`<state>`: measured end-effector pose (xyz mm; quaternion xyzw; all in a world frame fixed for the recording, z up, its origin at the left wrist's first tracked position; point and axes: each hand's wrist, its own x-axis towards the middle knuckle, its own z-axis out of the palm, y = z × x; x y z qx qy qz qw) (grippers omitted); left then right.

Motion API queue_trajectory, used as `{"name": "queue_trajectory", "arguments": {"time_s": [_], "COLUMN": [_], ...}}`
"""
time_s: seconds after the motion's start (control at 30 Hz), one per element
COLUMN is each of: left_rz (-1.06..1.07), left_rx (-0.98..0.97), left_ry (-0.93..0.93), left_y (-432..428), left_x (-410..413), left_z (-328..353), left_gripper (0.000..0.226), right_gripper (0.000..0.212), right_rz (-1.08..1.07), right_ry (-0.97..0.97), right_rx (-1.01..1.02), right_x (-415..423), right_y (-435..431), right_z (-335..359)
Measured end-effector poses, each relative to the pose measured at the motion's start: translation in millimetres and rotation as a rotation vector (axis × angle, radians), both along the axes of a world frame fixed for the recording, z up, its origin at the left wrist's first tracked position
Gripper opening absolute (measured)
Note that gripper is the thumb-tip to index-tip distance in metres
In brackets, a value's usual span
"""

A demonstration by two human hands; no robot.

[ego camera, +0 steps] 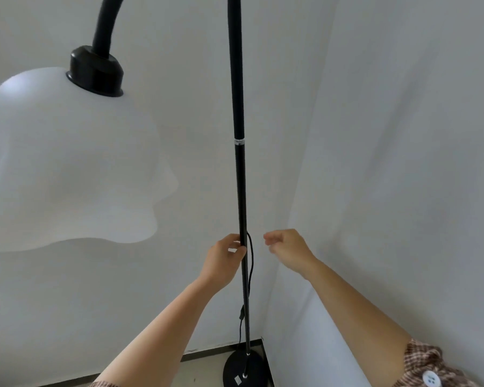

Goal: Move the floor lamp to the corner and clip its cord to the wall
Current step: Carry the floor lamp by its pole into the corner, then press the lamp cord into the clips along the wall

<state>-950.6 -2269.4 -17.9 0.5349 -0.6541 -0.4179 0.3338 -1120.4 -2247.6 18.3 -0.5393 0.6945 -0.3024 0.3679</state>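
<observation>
The floor lamp stands in the corner of two white walls. Its thin black pole [240,177] rises from a round black base [243,370] on the floor. A white bell-shaped shade [67,163] hangs at the left from a curved black neck. A black cord [250,263] with an inline switch [241,312] runs down beside the pole. My left hand [224,261] grips the pole at about waist height. To the right of the pole my right hand [288,247] hovers, fingers loosely curled, holding nothing and touching nothing.
The left wall [165,135] and the right wall [403,163] meet just behind the pole. A dark baseboard [207,349] runs along the floor. The large shade fills the left side at head height.
</observation>
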Motion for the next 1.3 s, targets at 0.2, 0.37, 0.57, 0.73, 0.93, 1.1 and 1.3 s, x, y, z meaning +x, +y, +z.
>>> {"name": "queue_trajectory", "arguments": {"time_s": [0.2, 0.37, 0.57, 0.73, 0.93, 1.1, 1.3], "left_rz": [-0.011, -0.051, -0.057, -0.033, -0.047, -0.495, -0.503], "left_rx": [-0.004, -0.032, -0.034, 0.095, 0.252, 0.187, 0.37], "left_ry": [-0.006, -0.07, -0.112, -0.199, -0.294, -0.228, -0.166], "left_y": [3, 6, 5, 10, 38, 64, 70], "left_x": [-3, -7, -13, -11, -22, -57, -75], "left_z": [-5, -12, -14, -22, -42, -41, -41], "left_gripper": [0.008, 0.005, 0.012, 0.032, 0.025, 0.057, 0.03], "right_gripper": [0.031, 0.027, 0.047, 0.03, 0.018, 0.014, 0.015], "right_rz": [0.142, 0.03, -0.091, -0.241, -0.192, -0.144, -0.198], "right_ry": [-0.067, 0.008, 0.144, 0.058, -0.468, -0.859, -0.73], "right_rx": [0.159, 0.11, 0.064, 0.022, 0.132, 0.151, 0.066], "right_x": [21, 18, -1, -17, -15, -15, -28], "right_y": [9, 13, 20, 15, 37, 44, 45], "right_z": [-64, -80, -56, 20, 60, 52, 34]}}
